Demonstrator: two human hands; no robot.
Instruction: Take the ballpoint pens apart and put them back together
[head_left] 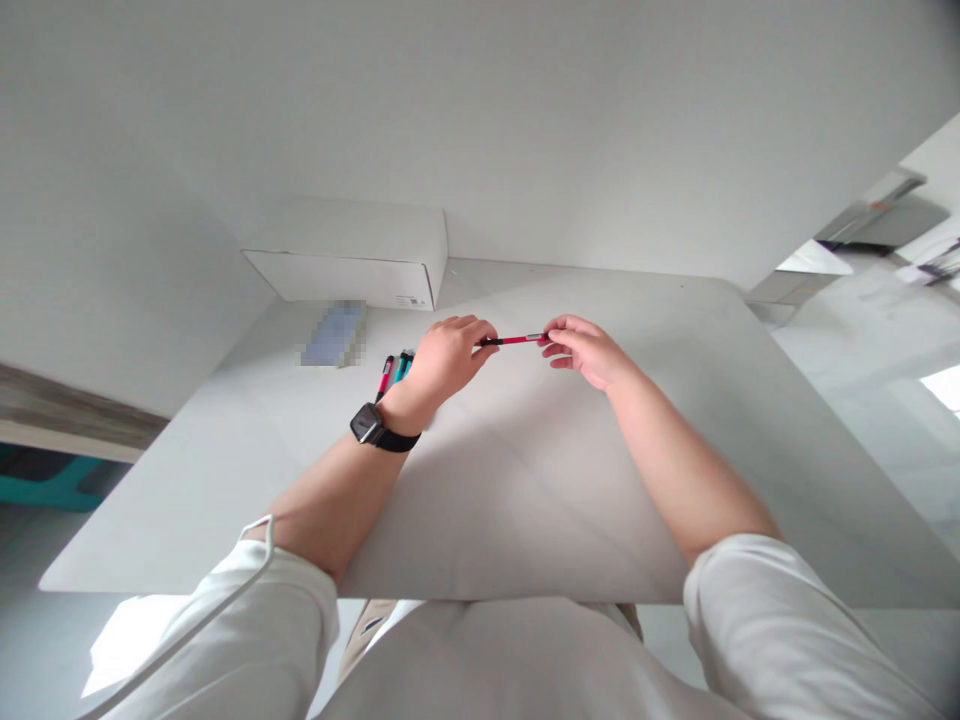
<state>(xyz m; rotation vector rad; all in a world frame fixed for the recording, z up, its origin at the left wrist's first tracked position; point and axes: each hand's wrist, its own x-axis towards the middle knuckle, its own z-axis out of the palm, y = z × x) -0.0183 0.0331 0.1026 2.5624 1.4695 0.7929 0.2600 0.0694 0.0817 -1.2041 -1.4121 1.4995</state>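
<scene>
A slim red pen [517, 340] with a black end is held level above the table between my two hands. My left hand [450, 355] pinches its black end between thumb and fingers. At the other end, my right hand [585, 350] grips the pen with thumb and forefinger, the other fingers loosely curled. Just left of my left hand lie another red pen [385, 376] and some teal pens [403, 366], partly hidden behind the hand and wrist.
A long white box [337, 275] stands against the wall at the back left of the pale table [525, 500]. In front of it is a blurred-out bluish item [334, 333]. A white cable [262, 570] runs along my left sleeve.
</scene>
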